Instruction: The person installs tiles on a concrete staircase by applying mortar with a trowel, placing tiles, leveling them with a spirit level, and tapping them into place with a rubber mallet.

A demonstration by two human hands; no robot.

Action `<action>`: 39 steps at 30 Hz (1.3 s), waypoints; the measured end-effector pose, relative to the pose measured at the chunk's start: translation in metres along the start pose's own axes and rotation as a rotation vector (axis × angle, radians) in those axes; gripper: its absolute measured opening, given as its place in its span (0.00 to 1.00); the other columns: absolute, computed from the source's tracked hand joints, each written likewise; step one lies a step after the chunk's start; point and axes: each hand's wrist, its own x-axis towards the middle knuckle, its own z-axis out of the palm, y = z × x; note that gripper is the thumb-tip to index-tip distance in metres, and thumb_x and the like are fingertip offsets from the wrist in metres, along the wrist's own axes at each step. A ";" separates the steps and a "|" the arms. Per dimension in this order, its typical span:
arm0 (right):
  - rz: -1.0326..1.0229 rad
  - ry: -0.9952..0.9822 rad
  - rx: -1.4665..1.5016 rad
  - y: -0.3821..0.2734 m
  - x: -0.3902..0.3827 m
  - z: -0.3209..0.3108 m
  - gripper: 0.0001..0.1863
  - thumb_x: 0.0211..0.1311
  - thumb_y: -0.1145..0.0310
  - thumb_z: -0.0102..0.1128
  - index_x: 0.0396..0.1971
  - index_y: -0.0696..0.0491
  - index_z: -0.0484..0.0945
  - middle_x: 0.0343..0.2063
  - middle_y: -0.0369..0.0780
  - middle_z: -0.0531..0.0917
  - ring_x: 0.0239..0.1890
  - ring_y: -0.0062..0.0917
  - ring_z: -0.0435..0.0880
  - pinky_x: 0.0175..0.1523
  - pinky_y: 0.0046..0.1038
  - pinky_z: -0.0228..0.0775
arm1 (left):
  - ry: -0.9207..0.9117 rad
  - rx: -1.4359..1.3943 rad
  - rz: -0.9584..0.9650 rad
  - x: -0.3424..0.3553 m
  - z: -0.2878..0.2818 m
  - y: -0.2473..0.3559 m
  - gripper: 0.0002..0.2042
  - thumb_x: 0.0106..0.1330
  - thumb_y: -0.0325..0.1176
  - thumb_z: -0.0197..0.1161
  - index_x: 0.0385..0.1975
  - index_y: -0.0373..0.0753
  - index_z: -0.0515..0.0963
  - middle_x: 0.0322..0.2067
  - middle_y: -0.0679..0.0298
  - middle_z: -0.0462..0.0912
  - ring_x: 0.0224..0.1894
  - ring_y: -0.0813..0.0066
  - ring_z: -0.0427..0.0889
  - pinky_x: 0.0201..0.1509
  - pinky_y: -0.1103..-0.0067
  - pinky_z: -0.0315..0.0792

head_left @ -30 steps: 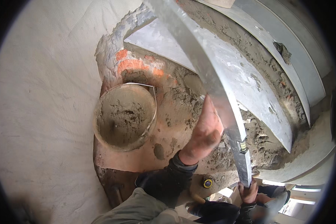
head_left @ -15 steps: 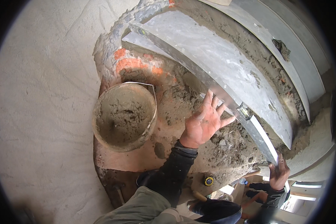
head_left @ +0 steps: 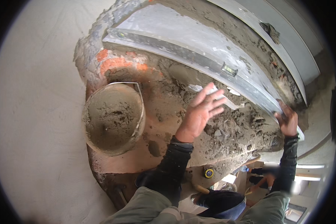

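Note:
A long metal spirit level (head_left: 198, 56) lies along the near edge of a smooth grey slab (head_left: 183, 28), a bubble vial showing right of its middle. Near the level's right end, my right hand (head_left: 288, 120) has its fingers and thumb closed around the bar. My left hand (head_left: 198, 115) is raised over rough mortar, palm up, fingers spread and holding nothing. Just beyond its fingertips, a pale flat strip (head_left: 233, 105) lies partly hidden by the hand. To the left stands a round bucket (head_left: 91, 140) with wet mortar (head_left: 115, 115) inside and a thin white handle.
A yellow and black tape measure (head_left: 209, 173) lies near the ledge's lower edge. A hammer (head_left: 119, 192) rests at lower left. Plastered wall (head_left: 37, 112) fills the left side. More grey slabs (head_left: 283, 30) rise at upper right. Another person (head_left: 263, 177) is below at right.
The level has swung down to lie along the slab's near edge. My left hand has come off it, moving slightly left. My right hand, still gripping, has shifted up and right.

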 end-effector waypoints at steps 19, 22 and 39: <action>0.056 0.222 -0.057 -0.009 0.020 0.040 0.26 0.54 0.71 0.70 0.55 0.54 0.78 0.45 0.48 0.79 0.47 0.42 0.80 0.50 0.37 0.74 | 0.622 -0.103 0.183 -0.006 -0.039 0.005 0.30 0.71 0.45 0.56 0.67 0.32 0.61 0.68 0.54 0.61 0.73 0.56 0.55 0.76 0.60 0.48; 0.065 0.334 -0.047 -0.047 -0.001 0.041 0.21 0.56 0.74 0.66 0.51 0.59 0.79 0.44 0.49 0.82 0.47 0.39 0.81 0.52 0.36 0.74 | 0.635 -0.093 0.191 -0.006 -0.040 0.006 0.30 0.71 0.45 0.55 0.66 0.32 0.62 0.67 0.54 0.62 0.72 0.56 0.56 0.76 0.60 0.49; 0.290 -0.229 0.575 -0.185 -0.120 0.172 0.10 0.51 0.68 0.70 0.32 0.54 0.82 0.24 0.43 0.79 0.24 0.36 0.82 0.31 0.33 0.75 | 0.687 -0.044 0.173 -0.004 -0.044 0.000 0.29 0.70 0.45 0.56 0.65 0.32 0.63 0.64 0.56 0.65 0.71 0.57 0.59 0.74 0.62 0.52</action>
